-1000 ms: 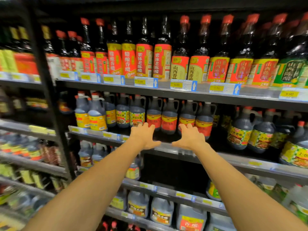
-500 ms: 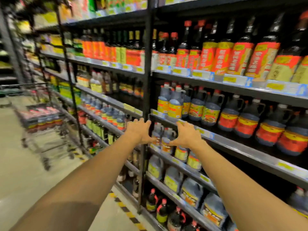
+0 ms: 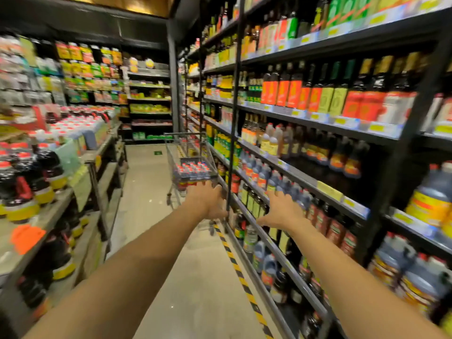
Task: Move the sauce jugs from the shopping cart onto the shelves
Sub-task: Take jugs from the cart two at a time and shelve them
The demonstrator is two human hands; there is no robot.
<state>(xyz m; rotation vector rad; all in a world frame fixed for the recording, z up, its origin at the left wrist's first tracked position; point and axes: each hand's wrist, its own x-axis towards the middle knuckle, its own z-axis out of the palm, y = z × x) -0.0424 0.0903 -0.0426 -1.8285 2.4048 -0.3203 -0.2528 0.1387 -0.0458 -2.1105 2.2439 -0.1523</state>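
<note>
Red-capped sauce jugs [image 3: 193,170] blurred in shopping cart [image 3: 170,152], shelves [image 3: 318,124] smeared, left hand [image 3: 206,204], right hand [image 3: 283,212] splayed, empty.

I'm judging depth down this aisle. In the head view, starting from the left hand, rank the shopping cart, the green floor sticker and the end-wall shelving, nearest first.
1. The shopping cart, just ahead of the left hand, beside the right-side shelves.
2. The green floor sticker, on the floor beyond the cart, slightly left.
3. The end-wall shelving, at the aisle's far end.
</note>
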